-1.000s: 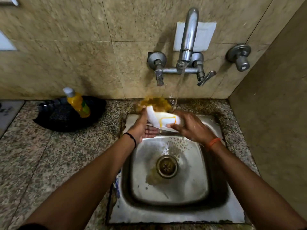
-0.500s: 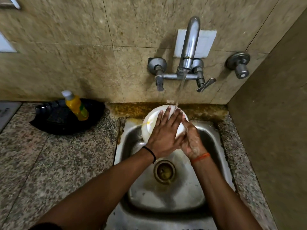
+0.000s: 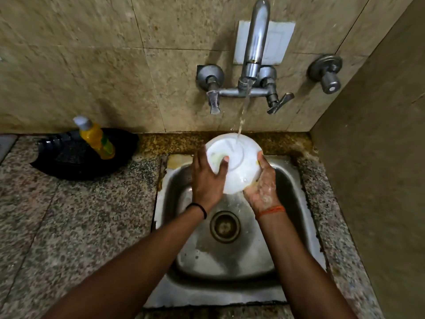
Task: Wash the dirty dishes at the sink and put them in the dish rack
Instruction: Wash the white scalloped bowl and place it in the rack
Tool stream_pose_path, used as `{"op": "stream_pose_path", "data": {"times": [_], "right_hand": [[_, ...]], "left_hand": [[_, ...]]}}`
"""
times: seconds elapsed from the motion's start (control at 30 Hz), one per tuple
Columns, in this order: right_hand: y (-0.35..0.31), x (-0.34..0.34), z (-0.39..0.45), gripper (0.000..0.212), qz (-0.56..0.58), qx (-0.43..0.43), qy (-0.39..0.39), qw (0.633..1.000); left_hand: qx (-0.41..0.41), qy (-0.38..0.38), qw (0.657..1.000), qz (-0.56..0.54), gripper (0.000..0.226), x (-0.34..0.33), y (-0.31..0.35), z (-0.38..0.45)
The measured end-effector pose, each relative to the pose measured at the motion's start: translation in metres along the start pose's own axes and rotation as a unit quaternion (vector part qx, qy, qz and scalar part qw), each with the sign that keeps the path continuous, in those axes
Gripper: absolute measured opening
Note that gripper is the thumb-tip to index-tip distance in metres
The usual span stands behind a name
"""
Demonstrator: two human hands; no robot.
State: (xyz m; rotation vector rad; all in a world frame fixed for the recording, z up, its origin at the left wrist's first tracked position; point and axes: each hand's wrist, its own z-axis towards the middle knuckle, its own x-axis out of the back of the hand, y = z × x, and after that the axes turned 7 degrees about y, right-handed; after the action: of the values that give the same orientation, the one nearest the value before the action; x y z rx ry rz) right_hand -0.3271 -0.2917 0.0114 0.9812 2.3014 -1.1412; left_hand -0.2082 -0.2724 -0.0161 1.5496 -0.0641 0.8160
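Observation:
A white plate (image 3: 239, 157) is held tilted over the back of the steel sink (image 3: 292, 187), its underside towards me. Water from the wall tap (image 3: 255, 49) runs onto its upper part. My left hand (image 3: 207, 180) grips the plate's left edge, the thumb lying across the underside near a yellowish smear. My right hand (image 3: 262, 185), wet, cups the plate's lower right edge from beneath. The fingers behind the plate are hidden.
A black dish rack (image 3: 76, 157) lies on the granite counter (image 3: 69, 226) to the left, with a yellow dish-soap bottle (image 3: 96, 139) standing in it. The sink drain (image 3: 225, 226) is uncovered. A tiled wall closes the right side, with a valve knob (image 3: 328, 74) on the back wall.
The plate has turned from a side-on tilt to underside facing me. My left hand slid off the plate's face to its left edge, and my right hand now supports it from below.

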Motion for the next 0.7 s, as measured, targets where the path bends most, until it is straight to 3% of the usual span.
{"op": "stream_pose_path", "data": {"times": [0.1,0.17,0.23,0.3,0.37,0.57,0.7], "right_hand": [[0.001,0.001,0.003,0.051,0.049,-0.003,-0.012,0.999],[0.000,0.005,0.005,0.044,0.054,-0.011,-0.009,0.998],[-0.001,0.015,0.007,0.048,0.057,-0.016,0.004,0.998],[0.001,0.026,0.009,0.052,0.056,-0.015,0.007,0.998],[0.001,0.030,0.008,0.052,0.055,-0.009,0.013,0.998],[0.010,0.040,0.010,0.043,0.049,0.002,-0.011,0.999],[0.018,0.037,0.007,0.048,-0.020,0.034,-0.068,0.997]], "left_hand": [[0.028,-0.028,0.993,-0.114,0.096,-0.007,-0.006,-0.030],[0.094,-0.029,0.974,-0.203,0.093,-0.007,-0.008,-0.032],[0.242,-0.029,0.909,-0.338,0.068,0.000,-0.005,-0.023],[0.384,-0.075,0.799,-0.457,0.044,0.012,0.002,-0.012],[0.423,-0.105,0.751,-0.497,0.040,0.023,0.007,-0.005],[0.428,-0.114,0.710,-0.548,0.033,0.038,0.005,0.002],[0.417,-0.111,0.695,-0.574,0.013,0.042,-0.007,0.003]]}}
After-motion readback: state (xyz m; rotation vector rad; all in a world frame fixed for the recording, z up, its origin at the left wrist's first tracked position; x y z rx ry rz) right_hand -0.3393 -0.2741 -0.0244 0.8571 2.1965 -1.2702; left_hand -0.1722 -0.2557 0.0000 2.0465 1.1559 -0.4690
